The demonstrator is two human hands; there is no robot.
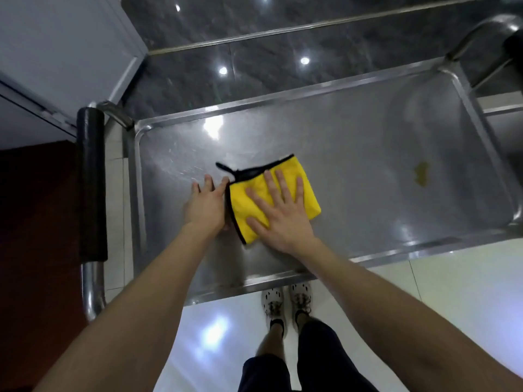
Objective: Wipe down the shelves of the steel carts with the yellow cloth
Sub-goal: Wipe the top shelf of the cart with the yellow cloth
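Brushed steel cart shelf (368, 154) with a dull shine and fine scratches, soft matt yellow cloth (307, 190) with black edging, glossy dark stone wall (283, 29), polished white floor tiles (452, 278), black matt handle grip (91, 182)

No legible text, labels, brands or numbers in the head view. Steel cart (283, 102) shows no markings, and the yellow cloth (237, 206) has no readable tag or print.
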